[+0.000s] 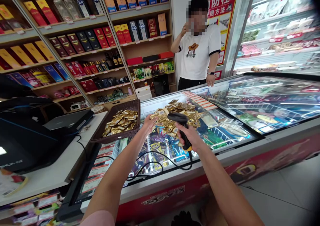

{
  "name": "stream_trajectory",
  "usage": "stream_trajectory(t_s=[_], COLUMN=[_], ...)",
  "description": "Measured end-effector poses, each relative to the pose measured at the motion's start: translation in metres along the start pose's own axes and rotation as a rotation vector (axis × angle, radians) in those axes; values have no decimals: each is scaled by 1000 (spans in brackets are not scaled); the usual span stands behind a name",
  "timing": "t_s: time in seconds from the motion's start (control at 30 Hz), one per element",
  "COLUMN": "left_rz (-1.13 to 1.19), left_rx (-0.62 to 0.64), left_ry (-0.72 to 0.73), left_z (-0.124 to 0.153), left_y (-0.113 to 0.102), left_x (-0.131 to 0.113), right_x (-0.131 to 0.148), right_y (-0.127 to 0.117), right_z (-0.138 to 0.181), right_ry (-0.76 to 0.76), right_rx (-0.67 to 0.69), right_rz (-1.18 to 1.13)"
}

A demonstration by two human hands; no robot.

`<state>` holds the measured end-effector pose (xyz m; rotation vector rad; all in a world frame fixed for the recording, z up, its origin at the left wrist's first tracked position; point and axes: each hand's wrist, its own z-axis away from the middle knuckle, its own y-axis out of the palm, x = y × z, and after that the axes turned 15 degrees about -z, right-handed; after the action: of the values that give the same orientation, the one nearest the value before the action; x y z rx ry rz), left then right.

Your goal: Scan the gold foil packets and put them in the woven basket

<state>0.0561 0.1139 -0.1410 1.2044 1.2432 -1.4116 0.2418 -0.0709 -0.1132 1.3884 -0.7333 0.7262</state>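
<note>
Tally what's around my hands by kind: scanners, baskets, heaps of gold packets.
Barcode scanner: 1, in the right hand
Brown basket: 1
Heaps of gold packets: 2, one in the basket, one on the freezer lid, where the left hand pinches a packet
Total: 4

counts: 1 barcode scanner (pixel 180 126), 1 wicker basket (pixel 99 136), 2 gold sachet piles, basket pile (pixel 121 121) and lid pile (pixel 186 109), singles uncountable, 1 chest freezer (pixel 250 150), left hand (pixel 150 122) plus right hand (pixel 190 136), 1 other person (pixel 198 52)

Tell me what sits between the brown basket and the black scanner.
In the head view, the left hand, pinching a gold packet, lies between the basket and the scanner.
</note>
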Motion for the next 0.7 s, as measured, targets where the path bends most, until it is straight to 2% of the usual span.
stream_trajectory(t_s=[0.17, 0.4, 0.7], left_rz=[37, 46, 51], left_rx=[-9, -19, -85], left_ry=[4, 71, 50], left_z=[21, 43, 62], left_y=[-21, -39, -52], left_x=[-7, -12, -21], right_x=[-3, -2, -6], right_y=[18, 42, 53], right_z=[6, 16, 20], right_ry=[-12, -6, -5], right_rx=[54, 54, 106], right_rz=[16, 44, 116])
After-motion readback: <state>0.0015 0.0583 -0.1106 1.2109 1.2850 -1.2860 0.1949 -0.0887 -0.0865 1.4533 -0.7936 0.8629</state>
